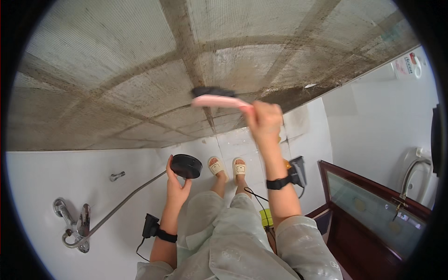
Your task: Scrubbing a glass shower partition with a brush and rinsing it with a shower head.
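A pink-handled brush (220, 100) with dark bristles is gripped in my right hand (267, 117), blurred by motion. Its bristles face a soiled, ribbed panel (147, 84) with brown grime bands; whether they touch it I cannot tell. Lower down at the left, my left hand (178, 189) holds a round black shower head (186, 166), fingers behind it and thumb at its near edge. A metal hose (127, 199) runs from there to a chrome wall mixer (78, 227). No water is visible from the shower head.
A small chrome valve (117, 176) sticks out of the white wall at left. My slippered feet (227, 168) stand on white floor tiles. At right are a dark red framed door (371, 182) with a glass pane, a toilet (416, 178) and a white bottle (407, 66). A cable hangs near my right leg.
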Motion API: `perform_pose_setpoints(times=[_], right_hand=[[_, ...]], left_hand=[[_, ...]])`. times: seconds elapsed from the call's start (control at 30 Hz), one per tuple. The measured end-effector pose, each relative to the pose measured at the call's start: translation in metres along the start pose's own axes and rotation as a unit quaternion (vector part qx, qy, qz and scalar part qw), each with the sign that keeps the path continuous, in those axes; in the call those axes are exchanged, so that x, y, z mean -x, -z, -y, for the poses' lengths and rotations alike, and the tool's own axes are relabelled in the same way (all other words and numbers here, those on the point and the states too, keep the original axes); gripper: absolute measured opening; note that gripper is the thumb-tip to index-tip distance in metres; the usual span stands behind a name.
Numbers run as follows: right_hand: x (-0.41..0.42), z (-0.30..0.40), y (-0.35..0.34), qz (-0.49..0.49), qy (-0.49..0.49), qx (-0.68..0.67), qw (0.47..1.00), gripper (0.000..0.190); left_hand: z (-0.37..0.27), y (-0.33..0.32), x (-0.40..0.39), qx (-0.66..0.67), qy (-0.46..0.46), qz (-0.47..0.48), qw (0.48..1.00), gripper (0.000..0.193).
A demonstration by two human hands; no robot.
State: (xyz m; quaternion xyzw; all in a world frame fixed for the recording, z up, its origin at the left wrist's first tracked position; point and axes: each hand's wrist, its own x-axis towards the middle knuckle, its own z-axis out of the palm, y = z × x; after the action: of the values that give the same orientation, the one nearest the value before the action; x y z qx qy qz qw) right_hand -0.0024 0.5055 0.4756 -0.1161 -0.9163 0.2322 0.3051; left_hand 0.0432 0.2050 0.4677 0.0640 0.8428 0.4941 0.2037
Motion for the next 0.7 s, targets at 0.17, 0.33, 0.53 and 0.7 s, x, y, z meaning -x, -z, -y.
perform_pose_setpoints(times=[0.17,0.33,0.53,0.7], right_hand=[[0.01,-0.035,-0.001,0.023,-0.039,-0.01,0.999,0.034],[0.073,-0.034,-0.083,0.122,0.024,-0.046,0.991,0.032],[0.145,-0.055,-0.105,0.296,-0.021,0.039,0.954,0.032],[0.081,0.008,-0.064,0.193,-0.153,-0.195,0.949,0.032]], left_hand=[[0.009,-0.001,0.009,0.019,0.037,-0.009,0.999,0.082],[0.023,-0.008,0.019,0.011,0.063,-0.006,0.998,0.082],[0.036,-0.016,0.038,0.0,0.081,-0.028,0.996,0.083],[0.026,-0.031,0.052,0.021,0.084,-0.064,0.994,0.083]])
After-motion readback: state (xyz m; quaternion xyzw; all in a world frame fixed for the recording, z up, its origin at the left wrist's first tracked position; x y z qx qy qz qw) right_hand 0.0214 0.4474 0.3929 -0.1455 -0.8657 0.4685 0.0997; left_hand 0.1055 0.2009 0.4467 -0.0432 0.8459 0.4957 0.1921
